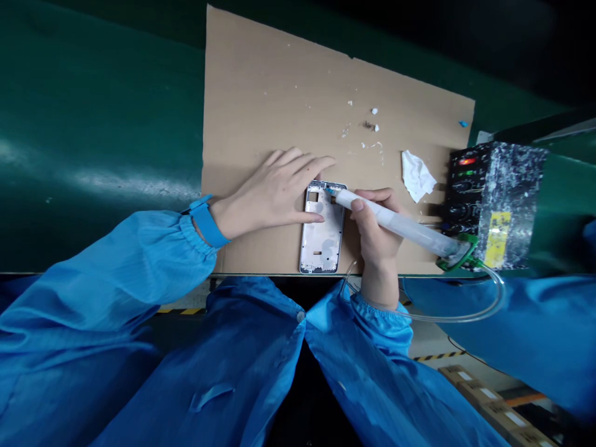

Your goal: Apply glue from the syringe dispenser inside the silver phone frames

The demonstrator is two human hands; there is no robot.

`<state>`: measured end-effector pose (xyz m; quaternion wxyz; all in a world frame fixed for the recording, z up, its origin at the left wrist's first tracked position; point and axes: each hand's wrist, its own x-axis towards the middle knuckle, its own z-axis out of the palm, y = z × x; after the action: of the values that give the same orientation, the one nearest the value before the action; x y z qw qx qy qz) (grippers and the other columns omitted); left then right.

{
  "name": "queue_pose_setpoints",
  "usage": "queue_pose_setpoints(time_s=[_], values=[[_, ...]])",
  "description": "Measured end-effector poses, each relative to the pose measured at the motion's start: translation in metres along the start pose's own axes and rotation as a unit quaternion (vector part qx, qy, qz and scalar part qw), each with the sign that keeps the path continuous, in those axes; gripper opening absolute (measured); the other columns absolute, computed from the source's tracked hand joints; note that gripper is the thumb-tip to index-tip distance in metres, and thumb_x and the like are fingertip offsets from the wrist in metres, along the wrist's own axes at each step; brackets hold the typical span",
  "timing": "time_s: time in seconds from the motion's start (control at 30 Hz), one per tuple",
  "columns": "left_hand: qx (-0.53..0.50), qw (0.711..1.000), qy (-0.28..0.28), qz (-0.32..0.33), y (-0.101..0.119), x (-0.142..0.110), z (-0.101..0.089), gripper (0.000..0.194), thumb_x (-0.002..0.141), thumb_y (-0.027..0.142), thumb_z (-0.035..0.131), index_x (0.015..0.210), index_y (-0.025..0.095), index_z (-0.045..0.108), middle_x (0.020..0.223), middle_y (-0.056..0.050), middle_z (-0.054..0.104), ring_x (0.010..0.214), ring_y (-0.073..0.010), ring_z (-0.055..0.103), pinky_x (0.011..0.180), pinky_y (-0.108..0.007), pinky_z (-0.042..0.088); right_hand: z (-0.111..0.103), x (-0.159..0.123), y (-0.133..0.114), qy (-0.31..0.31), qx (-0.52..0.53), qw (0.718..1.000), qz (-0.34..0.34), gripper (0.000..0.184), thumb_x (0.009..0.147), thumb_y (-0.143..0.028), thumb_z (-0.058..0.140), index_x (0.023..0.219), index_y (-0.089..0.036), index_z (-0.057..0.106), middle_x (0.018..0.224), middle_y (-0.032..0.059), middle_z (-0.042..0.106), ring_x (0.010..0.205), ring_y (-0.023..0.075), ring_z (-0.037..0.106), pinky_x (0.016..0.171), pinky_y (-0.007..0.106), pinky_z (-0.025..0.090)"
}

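A silver phone frame lies flat on a brown cardboard sheet near the table's front edge. My left hand rests open on the cardboard, fingers stretched out, thumb and fingertips touching the frame's left and top edges. My right hand is closed around a translucent white glue syringe, whose blue tip touches the frame's upper part. A clear tube runs from the syringe's green back end. Both arms wear blue sleeves, with a blue band on the left wrist.
A black control box with knobs and lit red and green lights stands at the right. A crumpled white wipe and small white scraps lie on the cardboard. Green table surface spreads left. Cardboard boxes sit on the floor, lower right.
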<state>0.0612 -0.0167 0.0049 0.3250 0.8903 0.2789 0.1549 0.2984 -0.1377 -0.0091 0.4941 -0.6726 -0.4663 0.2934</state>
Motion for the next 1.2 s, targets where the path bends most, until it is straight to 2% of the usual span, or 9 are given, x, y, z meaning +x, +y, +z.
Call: queue_pose_setpoints(time_s=[0.2,0.5,0.93,1.07,1.2], values=[[-0.002,1.0,0.002,-0.001,0.0004,-0.0002,-0.0002,0.088,0.1,0.067,0.08,0.171,0.025,0.049,0.154,-0.016,0.069,0.145,-0.0423,0.058,0.122,-0.057,0.044,0.0016,0.0006,-0.0017,0.002,0.002,1.0,-0.005,0.044,0.094,-0.067,0.091,0.102,-0.025,0.079,0.084,0.0002,0.075,0.074,0.0186,0.072,0.07,0.034,0.06],[0.006,1.0,0.004,0.001,0.0006,0.0003,0.0004,0.087,0.1,0.065,0.08,0.17,0.024,0.05,0.154,-0.016,0.069,0.143,-0.0416,0.059,0.122,-0.057,0.045,0.0013,0.0007,0.001,-0.005,0.015,1.0,0.001,0.042,0.094,-0.065,0.091,0.105,-0.027,0.078,0.087,0.0003,0.075,0.08,0.02,0.073,0.076,0.038,0.065],[0.003,1.0,0.006,0.003,0.0003,0.0002,0.0009,0.085,0.1,0.063,0.081,0.169,0.024,0.05,0.154,-0.015,0.069,0.143,-0.0416,0.059,0.121,-0.057,0.045,0.0017,0.0008,-0.0005,-0.005,0.008,1.0,-0.004,0.042,0.096,-0.065,0.09,0.107,-0.027,0.078,0.085,-0.0003,0.074,0.081,0.02,0.075,0.078,0.037,0.065],[-0.001,1.0,0.006,0.001,-0.0017,0.0004,0.0018,0.087,0.1,0.065,0.08,0.171,0.026,0.049,0.154,-0.015,0.069,0.143,-0.0419,0.059,0.121,-0.056,0.045,0.0016,0.0009,0.0015,0.0,0.016,1.0,0.001,0.043,0.096,-0.066,0.09,0.106,-0.027,0.077,0.083,-0.0012,0.071,0.076,0.0189,0.072,0.074,0.036,0.063],[0.004,1.0,0.009,-0.001,-0.0041,0.0005,0.0028,0.089,0.098,0.067,0.082,0.17,0.026,0.05,0.15,-0.015,0.071,0.14,-0.0409,0.06,0.119,-0.055,0.047,0.0013,0.0003,0.0041,0.021,0.044,0.999,0.002,0.044,0.097,-0.069,0.087,0.105,-0.027,0.075,0.083,-0.0027,0.069,0.068,0.0155,0.066,0.065,0.031,0.057]])
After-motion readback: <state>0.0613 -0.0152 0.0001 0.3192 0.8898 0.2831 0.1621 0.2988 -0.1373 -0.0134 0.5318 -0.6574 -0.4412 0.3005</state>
